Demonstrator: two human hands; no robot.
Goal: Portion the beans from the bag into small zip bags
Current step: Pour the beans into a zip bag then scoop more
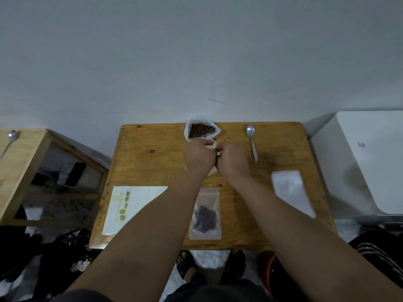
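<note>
Wooden table [152, 168], sticker sheet [141, 203] on its near-left corner, lighter side table [24, 158] to its left bearing 1 spoon [11, 137], white box [370, 162] to its right

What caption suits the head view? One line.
The left hand and right hand hold a small bag by the open bean bag.

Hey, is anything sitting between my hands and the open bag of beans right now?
Nothing visible. The bag of beans stands just beyond the left hand and right hand, which pinch what looks like a small zip bag. The spoon lies off to the right, the filled zip bag nearer you.
</note>
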